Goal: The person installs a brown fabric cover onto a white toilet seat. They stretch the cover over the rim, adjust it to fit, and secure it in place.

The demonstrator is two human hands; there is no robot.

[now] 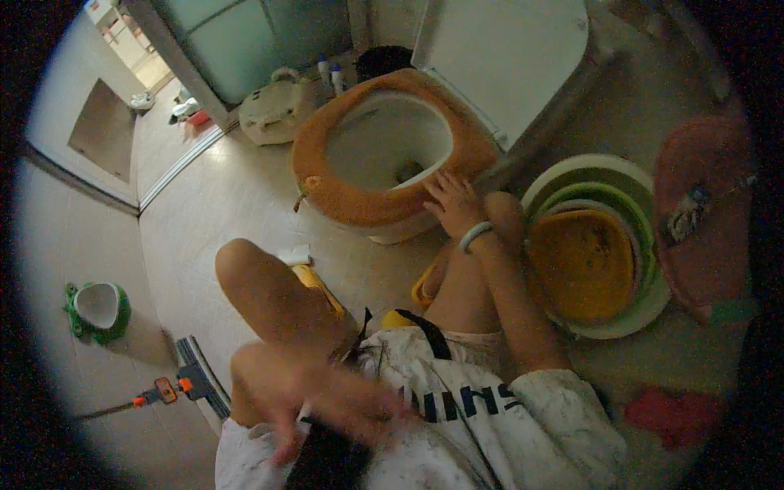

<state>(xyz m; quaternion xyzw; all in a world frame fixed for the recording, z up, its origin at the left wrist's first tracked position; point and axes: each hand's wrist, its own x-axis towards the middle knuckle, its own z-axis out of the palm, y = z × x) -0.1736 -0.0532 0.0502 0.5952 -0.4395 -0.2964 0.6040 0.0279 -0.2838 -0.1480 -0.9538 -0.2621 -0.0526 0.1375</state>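
Observation:
My right hand (454, 202) lies with fingers spread on the near right edge of an orange fuzzy toilet seat cover (343, 194), with a pale band (475, 236) around the wrist. The cover fits around the rim of a white toilet bowl (367, 135), whose lid (502, 61) is raised. A small tab hangs from the cover's left side. My left hand (339, 400) is smeared by motion in front of my white shirt (490, 433), beside a black strap (327, 453); whether it holds anything is unclear.
Nested basins (588, 261) stand to the right, near a pink rounded object (706, 212). Left are a squeegee-type mop head (200, 376) and a green-rimmed child's potty or urinal (98, 310). A pale lidded seat (278, 110) and bottles (331, 73) stand behind, by a glass door (253, 41).

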